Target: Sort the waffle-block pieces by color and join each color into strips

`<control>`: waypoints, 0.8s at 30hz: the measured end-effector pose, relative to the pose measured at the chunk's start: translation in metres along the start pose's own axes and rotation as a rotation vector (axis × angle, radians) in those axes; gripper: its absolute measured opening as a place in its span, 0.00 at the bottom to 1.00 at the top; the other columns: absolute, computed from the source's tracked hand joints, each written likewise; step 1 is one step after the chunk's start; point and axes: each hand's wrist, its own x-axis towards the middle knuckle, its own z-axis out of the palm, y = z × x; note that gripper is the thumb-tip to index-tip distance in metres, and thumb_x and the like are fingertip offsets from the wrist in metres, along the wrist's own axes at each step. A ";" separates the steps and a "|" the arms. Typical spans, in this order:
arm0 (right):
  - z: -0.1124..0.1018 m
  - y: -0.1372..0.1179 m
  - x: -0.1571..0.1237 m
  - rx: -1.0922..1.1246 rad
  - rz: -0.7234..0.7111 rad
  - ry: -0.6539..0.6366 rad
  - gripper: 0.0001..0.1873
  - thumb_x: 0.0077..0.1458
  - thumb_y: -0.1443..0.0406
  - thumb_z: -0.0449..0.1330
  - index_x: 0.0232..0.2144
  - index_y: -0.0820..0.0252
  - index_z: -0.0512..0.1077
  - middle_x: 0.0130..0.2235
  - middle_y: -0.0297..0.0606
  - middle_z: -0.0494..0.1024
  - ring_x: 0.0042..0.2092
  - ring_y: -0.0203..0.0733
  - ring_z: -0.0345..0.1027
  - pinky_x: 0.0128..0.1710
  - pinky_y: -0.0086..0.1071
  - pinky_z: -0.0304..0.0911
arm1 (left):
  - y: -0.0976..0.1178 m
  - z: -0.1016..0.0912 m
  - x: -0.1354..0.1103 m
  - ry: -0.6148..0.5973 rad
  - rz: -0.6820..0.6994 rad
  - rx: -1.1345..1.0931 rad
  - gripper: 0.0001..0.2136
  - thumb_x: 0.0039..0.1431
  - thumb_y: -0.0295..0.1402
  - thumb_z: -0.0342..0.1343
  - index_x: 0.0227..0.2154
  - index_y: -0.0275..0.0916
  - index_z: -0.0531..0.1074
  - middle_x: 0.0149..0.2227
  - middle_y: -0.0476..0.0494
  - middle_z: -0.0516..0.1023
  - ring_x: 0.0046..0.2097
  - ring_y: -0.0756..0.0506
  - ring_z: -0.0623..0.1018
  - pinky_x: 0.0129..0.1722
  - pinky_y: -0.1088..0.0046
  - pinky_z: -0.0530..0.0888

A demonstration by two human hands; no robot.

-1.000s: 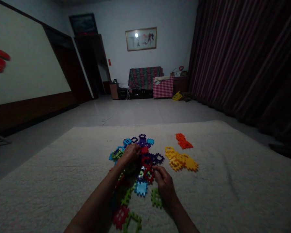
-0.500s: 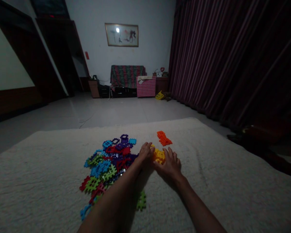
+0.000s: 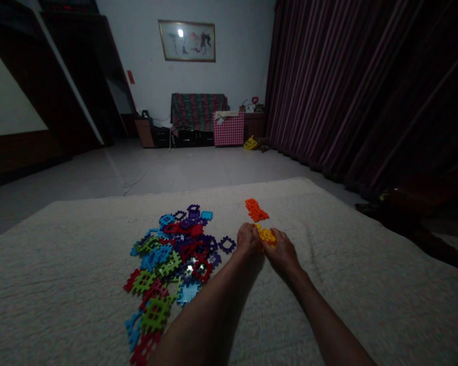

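My left hand (image 3: pixel 247 238) and my right hand (image 3: pixel 283 252) meet over a cluster of yellow interlocking plastic tiles (image 3: pixel 266 234) on a cream rug (image 3: pixel 347 274). Both hands are closed on the yellow tiles, and most of the cluster is hidden under them. A short strip of orange tiles (image 3: pixel 256 209) lies just beyond my hands. A heap of mixed blue, green, red and purple tiles (image 3: pixel 171 256) spreads to the left of my left forearm. One purple tile (image 3: pixel 227 245) lies loose next to my left hand.
Beyond the rug is grey floor, with a covered cabinet (image 3: pixel 198 112) and a red checked box (image 3: pixel 228 128) at the far wall. Dark striped curtains (image 3: pixel 366 86) run along the right. A dark object (image 3: pixel 412 201) sits by the rug's right edge.
My left hand left the mixed heap and crossed right to the yellow tiles. Both hands have drawn together over them. The view swung to the right.
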 end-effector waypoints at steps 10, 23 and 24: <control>-0.007 -0.022 -0.026 -0.101 -0.091 0.010 0.31 0.53 0.52 0.60 0.58 0.55 0.64 0.60 0.47 0.69 0.59 0.56 0.59 0.56 0.52 0.52 | -0.054 -0.050 -0.052 -0.107 0.143 0.325 0.11 0.64 0.33 0.47 0.45 0.41 0.73 0.51 0.37 0.73 0.55 0.39 0.70 0.54 0.58 0.68; -0.004 -0.018 -0.025 -0.141 -0.117 0.015 0.30 0.54 0.51 0.59 0.56 0.57 0.64 0.60 0.47 0.69 0.59 0.55 0.59 0.55 0.50 0.52 | -0.011 -0.026 -0.082 0.139 -0.090 0.120 0.21 0.62 0.27 0.45 0.56 0.35 0.67 0.58 0.31 0.70 0.60 0.36 0.68 0.59 0.57 0.67; -0.004 -0.018 -0.025 -0.143 -0.118 0.016 0.30 0.54 0.51 0.58 0.56 0.57 0.63 0.60 0.47 0.69 0.59 0.55 0.59 0.55 0.50 0.52 | -0.008 -0.019 -0.094 0.142 -0.089 0.117 0.21 0.62 0.27 0.45 0.57 0.35 0.66 0.59 0.31 0.69 0.61 0.36 0.67 0.60 0.55 0.66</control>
